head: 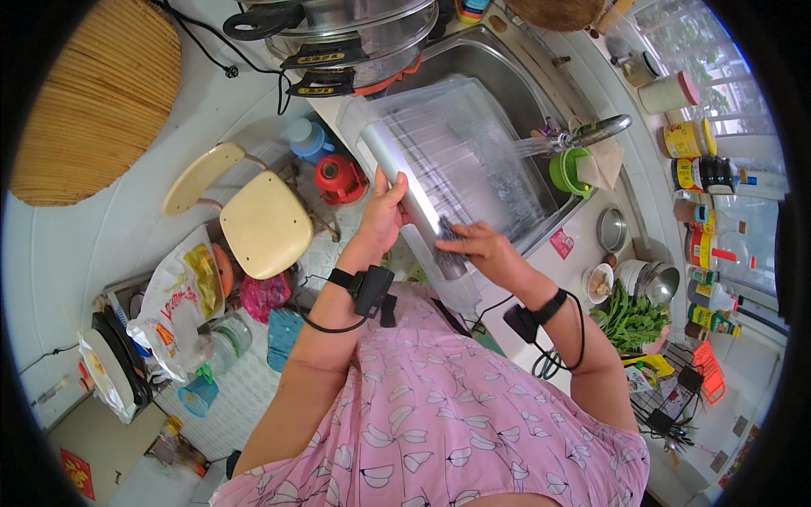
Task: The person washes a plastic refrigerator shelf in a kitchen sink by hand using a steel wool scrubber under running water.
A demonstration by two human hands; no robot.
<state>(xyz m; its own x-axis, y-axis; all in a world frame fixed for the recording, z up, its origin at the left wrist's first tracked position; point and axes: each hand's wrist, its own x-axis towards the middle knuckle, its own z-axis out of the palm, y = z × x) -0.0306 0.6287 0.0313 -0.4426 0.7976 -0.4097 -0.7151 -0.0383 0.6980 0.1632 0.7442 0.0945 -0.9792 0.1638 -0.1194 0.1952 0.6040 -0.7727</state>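
Observation:
A clear plastic drawer [437, 146] with a silver front strip [405, 184] lies tilted over the steel sink [532, 76], its near end jutting past the counter edge. My left hand [388, 212] grips the strip, thumb on top. Under the fingers of my right hand [478, 250] is a dark scrubbing pad, probably steel wool [448, 253], pressed against the strip's lower end and blurred. Water sprays from the faucet [595, 132] into the drawer and pools at its far side. My left palm is partly hidden behind the strip.
Stacked steamer pots [355, 38] with black handles stand left of the sink. A green container [567, 171] sits beside the faucet. Leafy greens [633, 320], bowls [659, 279] and a wire rack [671, 386] occupy the right counter. A red thermos [339, 179] and a chair [266, 222] are at left.

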